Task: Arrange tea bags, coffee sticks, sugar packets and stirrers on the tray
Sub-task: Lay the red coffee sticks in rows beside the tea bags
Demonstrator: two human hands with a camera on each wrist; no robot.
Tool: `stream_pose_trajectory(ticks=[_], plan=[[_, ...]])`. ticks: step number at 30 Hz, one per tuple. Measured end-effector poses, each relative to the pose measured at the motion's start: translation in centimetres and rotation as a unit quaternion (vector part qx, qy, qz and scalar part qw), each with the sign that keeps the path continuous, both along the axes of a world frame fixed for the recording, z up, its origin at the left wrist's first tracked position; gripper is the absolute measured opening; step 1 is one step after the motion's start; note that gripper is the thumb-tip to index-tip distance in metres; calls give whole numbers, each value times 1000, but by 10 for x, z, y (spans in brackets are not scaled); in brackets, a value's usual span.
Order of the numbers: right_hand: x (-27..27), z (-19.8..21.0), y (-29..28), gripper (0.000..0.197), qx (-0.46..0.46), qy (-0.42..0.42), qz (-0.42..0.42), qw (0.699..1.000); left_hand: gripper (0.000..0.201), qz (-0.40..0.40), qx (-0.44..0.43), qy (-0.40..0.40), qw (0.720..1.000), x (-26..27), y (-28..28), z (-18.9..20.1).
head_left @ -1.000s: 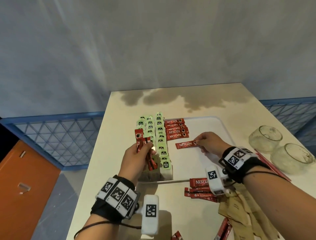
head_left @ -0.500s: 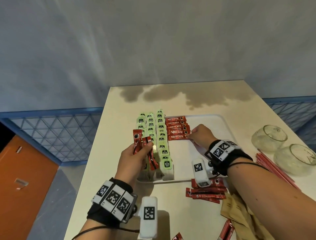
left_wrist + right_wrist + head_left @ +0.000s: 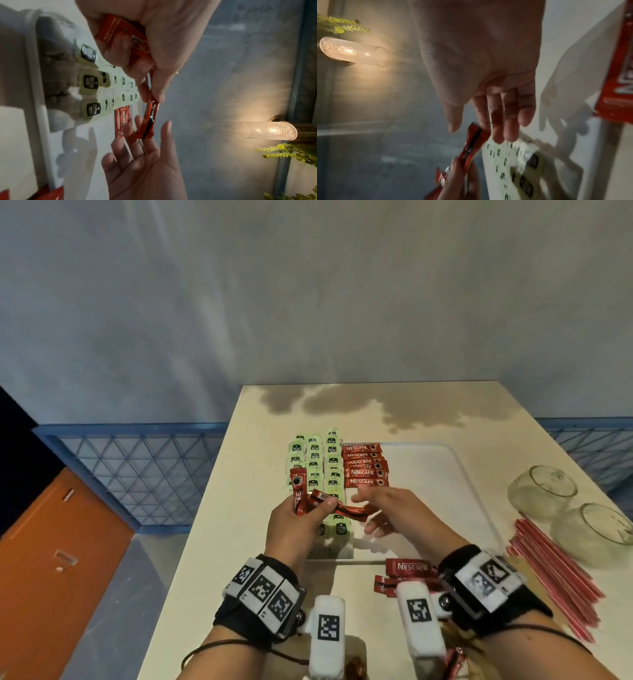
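Observation:
My left hand (image 3: 318, 503) grips a bunch of red coffee sticks (image 3: 299, 494) above the green tea bags (image 3: 322, 470), which stand in rows on the left side of the white tray (image 3: 455, 474). One coffee stick (image 3: 352, 511) juts out of that hand to the right; my fingers pinch it (image 3: 149, 119). My right hand (image 3: 366, 511) hovers open at its free end, fingers straight and thumb apart (image 3: 505, 119). Whether it touches the stick is unclear. A row of coffee sticks (image 3: 364, 465) lies on the tray beside the tea bags.
Loose coffee sticks (image 3: 404, 571) lie on the table in front of the tray. Red stirrers (image 3: 555, 570) lie in a bundle to the right, beside two glass bowls (image 3: 541, 491). A blue lattice crate (image 3: 137, 467) stands left of the table.
My right hand laid its stick into the row on the tray, then drew back toward my left hand. My left hand now holds one stick out sideways to it.

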State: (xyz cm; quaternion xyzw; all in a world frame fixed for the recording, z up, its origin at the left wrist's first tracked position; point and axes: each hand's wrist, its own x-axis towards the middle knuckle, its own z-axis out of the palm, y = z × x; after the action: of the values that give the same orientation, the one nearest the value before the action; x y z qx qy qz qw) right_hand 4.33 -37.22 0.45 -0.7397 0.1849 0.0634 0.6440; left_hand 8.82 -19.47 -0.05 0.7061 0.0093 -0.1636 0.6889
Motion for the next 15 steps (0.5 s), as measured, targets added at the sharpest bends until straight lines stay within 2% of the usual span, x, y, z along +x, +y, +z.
stream_pose_trajectory(ticks=[2, 4, 7, 11, 15], plan=[[-10, 1, 10, 40, 20, 16, 27, 999, 17, -9, 4, -15, 1000, -6, -5, -2], [-17, 1, 13, 41, 48, 15, 20, 999, 15, -27, 7, -14, 1000, -9, -6, -1], [-29, 1, 11, 26, 60, -24, -26, 998, 16, -51, 21, 10, 998, -16, 2, 5], [-40, 5, 10, 16, 40, -90, -47, 994, 30, -73, 9, 55, 996, -25, 11, 13], [-52, 11, 16, 14, 22, -112, -37, 993, 9, -44, 3, 28, 999, -32, 10, 17]])
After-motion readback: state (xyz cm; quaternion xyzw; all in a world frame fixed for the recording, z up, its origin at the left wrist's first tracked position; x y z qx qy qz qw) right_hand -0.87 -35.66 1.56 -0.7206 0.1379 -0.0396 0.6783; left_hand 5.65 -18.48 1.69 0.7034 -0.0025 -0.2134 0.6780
